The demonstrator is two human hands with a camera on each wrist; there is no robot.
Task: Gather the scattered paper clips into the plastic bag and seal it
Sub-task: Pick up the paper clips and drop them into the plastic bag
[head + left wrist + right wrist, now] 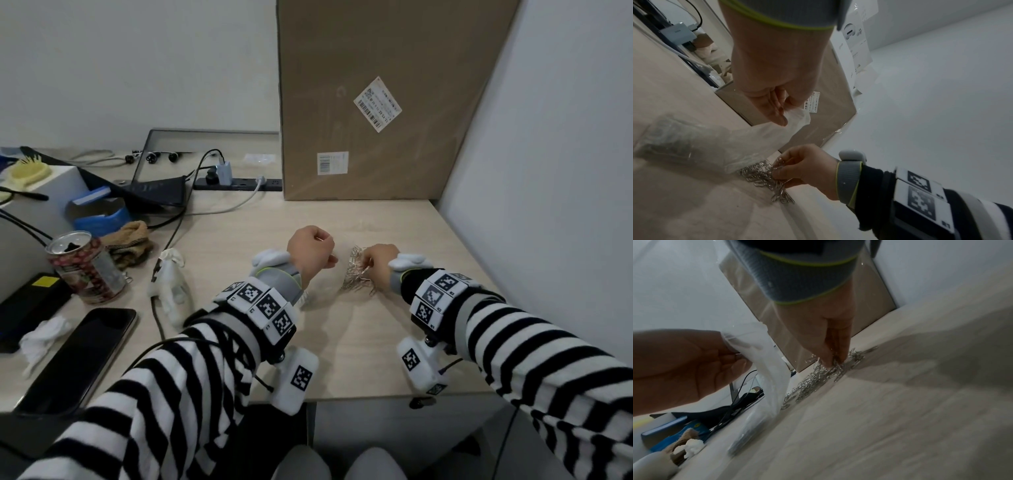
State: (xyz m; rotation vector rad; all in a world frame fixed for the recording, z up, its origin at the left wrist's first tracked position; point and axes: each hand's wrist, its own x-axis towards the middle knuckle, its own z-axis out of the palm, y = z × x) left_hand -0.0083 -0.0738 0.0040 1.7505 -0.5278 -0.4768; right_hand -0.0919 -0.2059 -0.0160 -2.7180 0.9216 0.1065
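A heap of silver paper clips (356, 274) (760, 175) (818, 378) lies on the pale wooden desk (376, 342). My right hand (371, 262) (789, 168) (833, 360) reaches down into the heap and pinches a bunch of clips with its fingertips. Just left of the heap, my left hand (320, 251) (780, 112) (735, 356) pinches the upper edge of the clear plastic bag (322, 287) (719, 142) (768, 369) and lifts it. The rest of the bag lies on the desk, with some clips showing inside it in the left wrist view.
A large cardboard box (376, 102) stands at the back against the wall. To the left are a power strip (239, 183), cables, a drink can (85, 267), a phone (78, 356), a crumpled tissue (44, 335) and a blue box (102, 212). The desk's front edge (376, 399) is near.
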